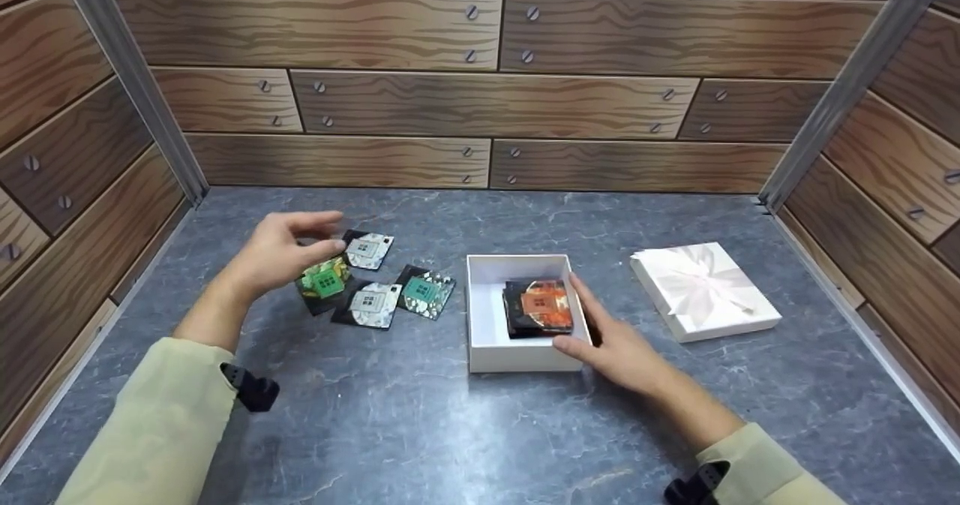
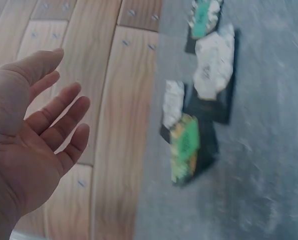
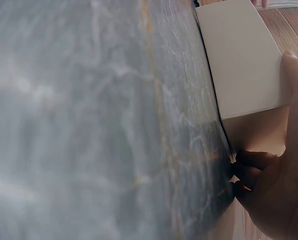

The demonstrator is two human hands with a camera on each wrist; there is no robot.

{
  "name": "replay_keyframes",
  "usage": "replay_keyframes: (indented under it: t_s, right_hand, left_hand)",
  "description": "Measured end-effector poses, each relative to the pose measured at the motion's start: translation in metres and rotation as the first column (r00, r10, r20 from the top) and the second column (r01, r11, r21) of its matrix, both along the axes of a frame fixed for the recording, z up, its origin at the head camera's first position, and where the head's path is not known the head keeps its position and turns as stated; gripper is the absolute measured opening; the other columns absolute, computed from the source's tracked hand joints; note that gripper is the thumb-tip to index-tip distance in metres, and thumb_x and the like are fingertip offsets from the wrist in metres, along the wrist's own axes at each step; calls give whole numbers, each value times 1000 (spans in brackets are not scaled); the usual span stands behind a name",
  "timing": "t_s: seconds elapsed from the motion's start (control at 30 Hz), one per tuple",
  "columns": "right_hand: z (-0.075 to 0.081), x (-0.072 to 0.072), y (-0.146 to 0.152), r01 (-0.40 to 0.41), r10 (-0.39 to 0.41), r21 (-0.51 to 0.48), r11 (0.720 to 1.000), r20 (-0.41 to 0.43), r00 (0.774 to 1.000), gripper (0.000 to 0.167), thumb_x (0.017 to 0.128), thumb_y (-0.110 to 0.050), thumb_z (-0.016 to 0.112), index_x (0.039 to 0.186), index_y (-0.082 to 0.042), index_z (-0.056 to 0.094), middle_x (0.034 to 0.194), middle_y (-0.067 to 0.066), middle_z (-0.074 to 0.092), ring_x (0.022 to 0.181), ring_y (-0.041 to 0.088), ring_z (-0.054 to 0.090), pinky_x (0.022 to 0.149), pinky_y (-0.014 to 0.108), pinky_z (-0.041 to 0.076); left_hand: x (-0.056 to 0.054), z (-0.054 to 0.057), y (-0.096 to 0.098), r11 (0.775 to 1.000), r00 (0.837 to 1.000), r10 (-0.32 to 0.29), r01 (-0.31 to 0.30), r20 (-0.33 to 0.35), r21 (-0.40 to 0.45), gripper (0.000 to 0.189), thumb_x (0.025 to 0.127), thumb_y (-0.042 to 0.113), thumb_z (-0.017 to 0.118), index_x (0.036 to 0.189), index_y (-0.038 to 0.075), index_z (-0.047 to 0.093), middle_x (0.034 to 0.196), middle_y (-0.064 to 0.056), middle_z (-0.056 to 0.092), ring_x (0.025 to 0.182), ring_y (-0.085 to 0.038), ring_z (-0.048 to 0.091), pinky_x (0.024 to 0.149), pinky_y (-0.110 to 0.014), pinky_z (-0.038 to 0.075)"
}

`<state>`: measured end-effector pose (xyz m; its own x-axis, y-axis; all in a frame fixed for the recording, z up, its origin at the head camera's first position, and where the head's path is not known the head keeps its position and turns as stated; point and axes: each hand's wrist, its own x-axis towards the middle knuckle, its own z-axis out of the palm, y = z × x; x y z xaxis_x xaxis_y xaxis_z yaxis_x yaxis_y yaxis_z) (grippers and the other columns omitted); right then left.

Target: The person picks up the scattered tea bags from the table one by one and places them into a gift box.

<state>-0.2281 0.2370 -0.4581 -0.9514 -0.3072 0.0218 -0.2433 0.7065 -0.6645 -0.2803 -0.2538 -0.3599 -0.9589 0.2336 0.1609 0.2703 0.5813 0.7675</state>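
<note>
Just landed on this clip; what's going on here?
A person is working with flat square packets and a gift box. Their right hand holds the open white box at its near right corner; inside lies an orange-and-black stack of packets. Their left hand hovers, holding nothing, by four loose packets to the left of the box: one green, one teal, two whitish. The lid with a ribbon bow is off, lying to the right on the grey table.

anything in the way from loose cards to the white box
Nothing visible before the white box, only its left wall to clear; the teal card lies nearest, and the lid is off to the right.
</note>
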Motion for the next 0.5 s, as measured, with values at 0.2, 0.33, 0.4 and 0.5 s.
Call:
replay_keyframes:
  t_s: [0.2,0.33,0.4,0.5]
  right_hand:
    - [-1,1,0,8,-8,-8,1000,21,1000,100,96,-62,70,172,-39,8,162,31,38,134,58,50,110,74,37]
    - [-1,0,0,3,-3,-15,1000,9,1000,100,96,-60,70,172,-36,9,164,27,38,137,57,48,112,73,36]
    - [-1,0,0,-3,3,-16,1000,-2,1000,100,96,-59,70,172,-34,10,164,24,39,138,55,48,113,72,35]
    - [-2,-1,0,-14,13,-21,1000,-17,1000,100,97,-57,71,172,-33,10,164,23,40,139,53,48,114,71,36]
  left_hand:
    - [2,-29,-12,997,998,43,-47,54,62,54,98,17,78,147,1,62,139,-23,66,129,-40,61,104,-37,52]
    - [4,-48,-14,993,996,37,-46,77,112,55,96,15,80,145,0,62,137,-26,66,127,-41,62,95,-22,52]
    - [5,-56,-13,991,996,32,-43,82,125,55,95,14,81,145,-1,62,136,-26,67,124,-40,64,90,-18,52]
    - [5,-67,-12,990,997,23,-34,77,140,54,94,12,81,143,-3,63,134,-27,68,120,-39,67,87,-16,53]
